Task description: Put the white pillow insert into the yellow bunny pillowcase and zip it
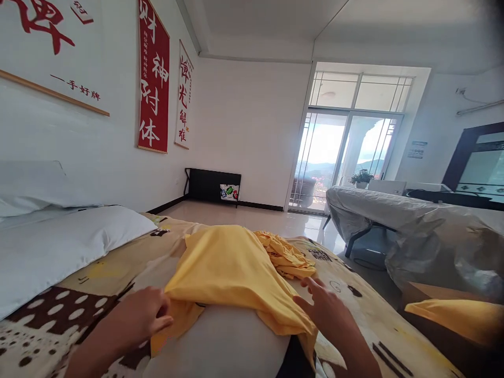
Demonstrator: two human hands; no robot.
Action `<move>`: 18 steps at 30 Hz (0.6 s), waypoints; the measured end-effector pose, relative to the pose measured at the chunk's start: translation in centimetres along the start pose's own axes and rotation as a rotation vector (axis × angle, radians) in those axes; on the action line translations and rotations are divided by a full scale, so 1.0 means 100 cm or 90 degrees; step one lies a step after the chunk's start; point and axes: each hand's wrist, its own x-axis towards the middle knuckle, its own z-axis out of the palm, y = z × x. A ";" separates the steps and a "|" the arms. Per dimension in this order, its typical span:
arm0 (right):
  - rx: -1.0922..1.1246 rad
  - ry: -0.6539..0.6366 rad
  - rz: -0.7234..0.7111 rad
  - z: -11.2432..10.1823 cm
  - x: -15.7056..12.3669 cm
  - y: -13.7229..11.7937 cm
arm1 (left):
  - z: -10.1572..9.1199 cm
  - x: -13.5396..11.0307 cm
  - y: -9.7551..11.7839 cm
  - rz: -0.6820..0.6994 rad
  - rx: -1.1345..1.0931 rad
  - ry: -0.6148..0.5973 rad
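Note:
A yellow cloth garment [228, 268], its exact kind unclear, lies spread in front of me over a pale grey-white surface [228, 341]. At its near left corner is my left hand [147, 312], fingers curled on the cloth's edge. My right hand [325, 302] is at the right edge; the thumb touches or nearly touches the fabric, and the bent fingers stand apart from it. Just beyond the garment's right side sits a crumpled heap of yellow cloth [285, 254].
The patterned blanket [98, 270] covers the bed under everything. A white pillow [82, 247] lies at left. On the right are a cardboard box [429, 291] with yellow cloth [457, 317] on it and a plastic-covered table [378, 210]. A black folded panel [205, 185] leans by the far wall.

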 end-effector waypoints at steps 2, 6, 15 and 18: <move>0.027 -0.051 -0.094 -0.005 -0.016 -0.021 | 0.009 -0.004 0.024 0.026 0.057 -0.019; -0.084 -0.151 -0.165 0.006 -0.027 -0.054 | 0.029 0.006 0.056 0.034 0.141 -0.003; -0.086 -0.072 0.008 0.011 0.012 -0.019 | 0.009 0.029 0.003 0.128 -0.134 -0.034; -0.042 0.018 0.087 0.001 0.018 0.000 | -0.010 0.018 -0.023 0.216 -0.262 0.045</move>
